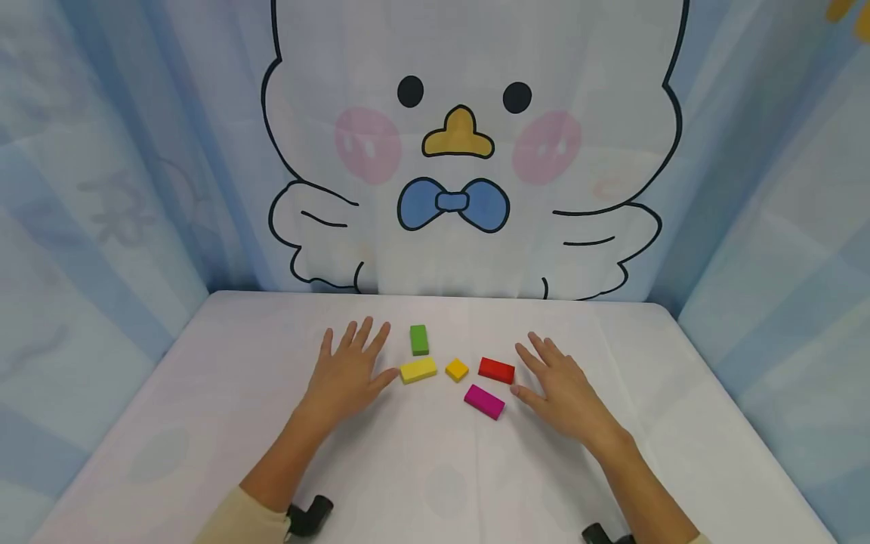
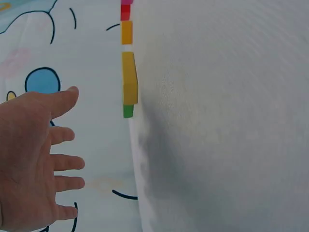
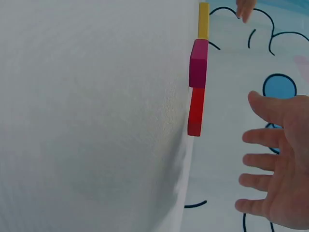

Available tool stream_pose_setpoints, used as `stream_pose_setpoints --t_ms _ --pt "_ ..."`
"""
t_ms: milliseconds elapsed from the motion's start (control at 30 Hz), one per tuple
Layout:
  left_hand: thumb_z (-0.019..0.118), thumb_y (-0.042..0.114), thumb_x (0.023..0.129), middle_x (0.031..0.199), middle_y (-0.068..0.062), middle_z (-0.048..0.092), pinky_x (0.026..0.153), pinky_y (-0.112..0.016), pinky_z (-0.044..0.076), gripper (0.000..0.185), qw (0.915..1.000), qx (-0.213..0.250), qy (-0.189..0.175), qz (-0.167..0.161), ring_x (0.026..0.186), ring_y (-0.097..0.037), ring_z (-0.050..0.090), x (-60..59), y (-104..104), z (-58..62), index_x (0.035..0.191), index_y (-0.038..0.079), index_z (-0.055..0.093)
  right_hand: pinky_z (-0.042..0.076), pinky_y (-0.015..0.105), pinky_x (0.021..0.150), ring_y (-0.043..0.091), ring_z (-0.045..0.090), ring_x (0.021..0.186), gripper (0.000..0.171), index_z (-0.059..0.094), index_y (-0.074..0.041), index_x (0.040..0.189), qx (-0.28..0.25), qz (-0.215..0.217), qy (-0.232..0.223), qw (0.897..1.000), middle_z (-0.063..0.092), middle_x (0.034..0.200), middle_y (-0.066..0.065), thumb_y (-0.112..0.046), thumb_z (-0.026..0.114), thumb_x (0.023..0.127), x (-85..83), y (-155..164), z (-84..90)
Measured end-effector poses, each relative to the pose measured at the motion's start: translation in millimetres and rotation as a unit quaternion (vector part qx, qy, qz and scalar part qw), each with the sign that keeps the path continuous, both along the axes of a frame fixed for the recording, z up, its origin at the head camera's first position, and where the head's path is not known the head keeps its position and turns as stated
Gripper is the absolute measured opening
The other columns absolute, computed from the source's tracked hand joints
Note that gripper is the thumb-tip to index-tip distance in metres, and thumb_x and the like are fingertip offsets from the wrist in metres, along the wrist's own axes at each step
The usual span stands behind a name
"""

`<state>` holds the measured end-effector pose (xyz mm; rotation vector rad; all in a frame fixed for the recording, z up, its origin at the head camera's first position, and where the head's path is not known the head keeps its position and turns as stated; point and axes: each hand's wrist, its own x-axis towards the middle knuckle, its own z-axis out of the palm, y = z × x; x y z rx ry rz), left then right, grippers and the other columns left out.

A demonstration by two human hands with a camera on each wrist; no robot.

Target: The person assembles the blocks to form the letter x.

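Note:
Several small coloured blocks lie on the white table. Nearest my left hand [image 1: 345, 378] is a yellow block [image 1: 418, 370], by the thumb tip; a green block [image 1: 419, 340] lies just behind it. A smaller orange-yellow block [image 1: 457, 369] sits in the middle. On the right are a red block [image 1: 497, 370] and a magenta block [image 1: 485, 402], beside my right hand [image 1: 564, 393]. Both hands are held with fingers spread and straight, and nothing is in them. In the wrist views, the left palm [image 2: 29, 159] and right palm [image 3: 289, 164] appear bare, raised off the tabletop.
A white cloth covers the table [image 1: 435, 483]. Behind it hangs a curtain [image 1: 462, 257] with a cartoon character and a blue bow tie; more curtain encloses both sides. A black wrist device [image 1: 310, 516] is on the left forearm, another [image 1: 601, 534] at the right.

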<state>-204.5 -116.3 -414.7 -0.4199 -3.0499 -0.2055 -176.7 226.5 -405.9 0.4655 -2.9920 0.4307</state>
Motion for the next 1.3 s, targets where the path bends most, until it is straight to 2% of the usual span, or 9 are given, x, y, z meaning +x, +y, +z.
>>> stream_pose_setpoints --t_ms 133,233,367,567,733,867,1300 --pt "0.061 0.054 0.101 0.171 -0.017 0.029 0.126 -0.067 0.019 0.081 0.9999 0.0 -0.006 -0.016 0.157 -0.04 0.028 -3.9 12 0.2 0.165 0.017 0.031 0.043 0.069 0.11 0.05 0.039 0.147 0.072 0.049 -0.007 0.155 0.0 -0.005 -0.012 1.0 0.039 0.163 0.023 -0.03 0.078 0.093 -0.1 -5 -1.3" --pt "0.068 0.049 0.098 0.169 -0.016 0.033 0.126 -0.064 0.025 0.081 0.9995 0.008 -0.01 -0.031 0.155 -0.038 0.034 -7.2 21 0.8 0.164 0.017 0.034 0.054 0.061 0.103 0.046 0.046 0.141 0.069 0.052 -0.009 0.153 -0.016 -0.015 -0.037 0.999 0.047 0.156 0.022 -0.029 0.079 0.092 -1.1 -10 -1.0" --pt "0.077 0.039 0.094 0.164 -0.016 0.042 0.122 -0.058 0.036 0.078 0.9978 0.035 -0.013 -0.056 0.149 -0.036 0.043 -12.4 34 2.0 0.16 0.016 0.042 0.06 0.051 0.097 0.036 0.055 0.129 0.062 0.059 -0.009 0.146 -0.05 -0.019 -0.072 0.996 0.057 0.141 0.016 -0.025 0.081 0.091 -2.4 -16 0.1" --pt "0.08 0.031 0.093 0.156 -0.012 0.05 0.115 -0.048 0.047 0.071 0.993 0.072 -0.029 -0.089 0.138 -0.032 0.053 -18.8 48 0.6 0.156 0.017 0.05 0.061 0.043 0.094 0.028 0.061 0.117 0.054 0.065 -0.011 0.139 -0.074 -0.014 -0.114 0.991 0.063 0.127 0.009 -0.021 0.082 0.089 -3.8 -26 1.5" --pt "0.08 0.023 0.093 0.149 -0.012 0.055 0.113 -0.046 0.05 0.062 0.9863 0.111 -0.064 -0.104 0.134 -0.03 0.055 -23.0 59 1.7 0.15 0.016 0.056 0.062 0.039 0.092 0.022 0.063 0.109 0.047 0.069 -0.012 0.131 -0.08 -0.013 -0.138 0.987 0.067 0.114 0.004 -0.018 0.085 0.087 -6.9 -37 -0.4" --pt "0.08 0.017 0.092 0.145 -0.01 0.059 0.11 -0.044 0.053 0.058 0.9799 0.129 -0.09 -0.123 0.132 -0.028 0.058 -27.8 66 1.5 0.146 0.014 0.06 0.062 0.037 0.089 0.019 0.064 0.106 0.045 0.071 -0.012 0.126 -0.084 -0.008 -0.146 0.986 0.068 0.111 0.002 -0.015 0.087 0.084 -8.3 -42 -3.8" --pt "0.078 0.004 0.092 0.136 -0.008 0.063 0.108 -0.041 0.054 0.047 0.967 0.124 -0.125 -0.184 0.129 -0.026 0.058 -46.4 85 -0.3 0.137 0.014 0.068 0.061 0.033 0.085 0.014 0.061 0.094 0.043 0.071 -0.011 0.121 -0.08 0.023 -0.156 0.984 0.067 0.1 -0.002 -0.012 0.089 0.082 -11.6 -41 -9.8"
